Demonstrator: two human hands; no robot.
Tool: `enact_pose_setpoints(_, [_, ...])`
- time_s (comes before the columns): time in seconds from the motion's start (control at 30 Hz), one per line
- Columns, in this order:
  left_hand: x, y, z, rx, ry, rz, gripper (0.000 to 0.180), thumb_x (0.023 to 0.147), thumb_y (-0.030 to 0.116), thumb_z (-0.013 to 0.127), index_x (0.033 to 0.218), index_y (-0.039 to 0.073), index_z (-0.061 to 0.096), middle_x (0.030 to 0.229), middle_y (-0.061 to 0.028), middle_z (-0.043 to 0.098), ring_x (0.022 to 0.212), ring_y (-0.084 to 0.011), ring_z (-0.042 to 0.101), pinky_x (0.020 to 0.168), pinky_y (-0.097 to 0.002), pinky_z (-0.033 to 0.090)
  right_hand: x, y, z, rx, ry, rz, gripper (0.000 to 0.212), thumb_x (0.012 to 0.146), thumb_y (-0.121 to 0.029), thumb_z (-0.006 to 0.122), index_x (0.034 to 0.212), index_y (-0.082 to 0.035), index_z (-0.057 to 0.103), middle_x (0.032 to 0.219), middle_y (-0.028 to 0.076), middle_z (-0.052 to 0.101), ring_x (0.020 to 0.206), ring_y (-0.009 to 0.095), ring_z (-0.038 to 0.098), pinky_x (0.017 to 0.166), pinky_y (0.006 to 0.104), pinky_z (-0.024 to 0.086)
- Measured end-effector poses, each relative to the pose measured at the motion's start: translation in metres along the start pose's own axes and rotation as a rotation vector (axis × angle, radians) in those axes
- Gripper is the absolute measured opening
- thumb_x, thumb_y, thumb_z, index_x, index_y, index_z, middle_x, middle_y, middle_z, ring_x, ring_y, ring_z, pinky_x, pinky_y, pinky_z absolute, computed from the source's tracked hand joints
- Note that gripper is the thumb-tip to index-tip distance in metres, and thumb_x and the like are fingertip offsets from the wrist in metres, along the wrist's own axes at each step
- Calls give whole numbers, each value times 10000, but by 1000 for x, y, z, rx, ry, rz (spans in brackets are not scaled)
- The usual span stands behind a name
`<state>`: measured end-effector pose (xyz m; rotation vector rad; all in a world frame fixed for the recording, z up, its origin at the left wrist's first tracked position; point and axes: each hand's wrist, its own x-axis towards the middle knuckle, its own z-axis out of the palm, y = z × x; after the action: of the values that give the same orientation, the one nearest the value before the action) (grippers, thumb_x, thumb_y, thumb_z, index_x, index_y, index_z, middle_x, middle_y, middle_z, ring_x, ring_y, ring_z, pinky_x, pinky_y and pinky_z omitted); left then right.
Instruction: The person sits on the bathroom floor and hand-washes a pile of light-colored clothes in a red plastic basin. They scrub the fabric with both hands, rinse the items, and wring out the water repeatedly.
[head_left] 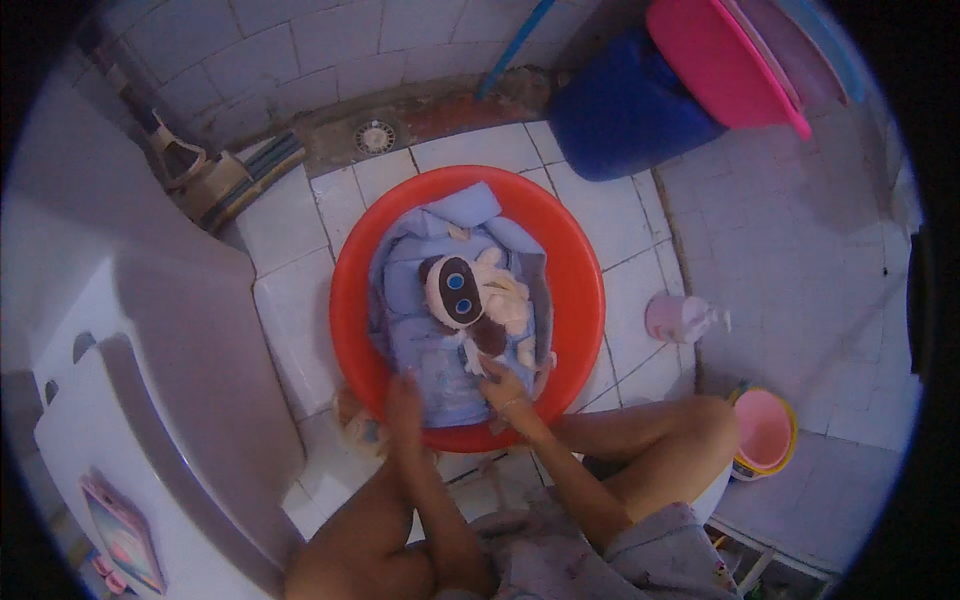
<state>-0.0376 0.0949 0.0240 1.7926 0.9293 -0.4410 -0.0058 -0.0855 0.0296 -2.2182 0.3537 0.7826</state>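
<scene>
"Toy, pale and plush (pixel 456 290) with a dark face panel: where was it?"

"Inside the red basin (pixel 580 290), on its side upon bunched blue cloth (pixel 430 370)."

"And the grip?"

"The right hand (pixel 510 390) was at the toy's near end, fingers bent close together. I couldn't tell whether they had closed on it or merely touched it. The left hand (pixel 404 410) was blurred over the near-left rim; I couldn't tell how open it was, and I saw nothing held in it."

"What could have gone wrong from there?"

"A pull with the right hand might have dragged a fold of cloth along, since the two lay pressed together. If those fingers had only a fingertip hold, the toy might have slipped loose or rolled."

"And the basin?"

"Leaning hard on the rim with the left hand could have tilted it or slid it over the tiles. The pump bottle (pixel 676 318) was apart, to the right; only a wide swing of the right arm might have knocked it."
</scene>
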Motion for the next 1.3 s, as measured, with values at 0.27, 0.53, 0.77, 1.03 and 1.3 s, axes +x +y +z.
enact_pose_setpoints(0.27, [-12,24,-15,39,-47,15,509,911,414,316,1117,-14,497,1078,-257,525,1017,-395,492,875,-423,378,-16,42,-24,-374,74,-319,499,726,-220,544,1216,-136,498,980,199,573,866,367,573,909,468,294])
enact_pose_setpoints(0.53, [-3,7,-5,59,-5,-25,496,913,406,317,1081,-17,514,1070,-262,526,1010,-390,499,867,-424,382,-48,8,-24,-156,-27,39,487,747,-225,532,1228,-176,481,1010,202,591,938,353,570,867,405,423])
enact_pose_setpoints(0.77, [-8,21,-13,50,100,40,458,917,384,326,950,-24,532,929,-263,562,888,-404,533,772,-449,410,-60,-4,-7,-433,-37,-23,490,740,-300,541,1211,-169,504,981,216,603,943,321,584,805,397,470])
enact_pose_setpoints(1.03, [-12,25,-10,75,95,36,440,911,361,349,965,-33,535,924,-261,561,878,-403,532,769,-449,404,-42,-29,-6,-389,-78,52,464,742,-227,518,1198,-138,511,993,205,594,888,335,589,791,400,468])
enact_pose_setpoints(1.3, [-4,26,-7,147,62,11,415,907,345,359,938,-27,542,901,-266,557,862,-411,533,748,-449,407,4,-6,-4,-246,53,27,501,714,-254,545,1211,-200,499,1018,217,575,931,351,571,814,393,450])
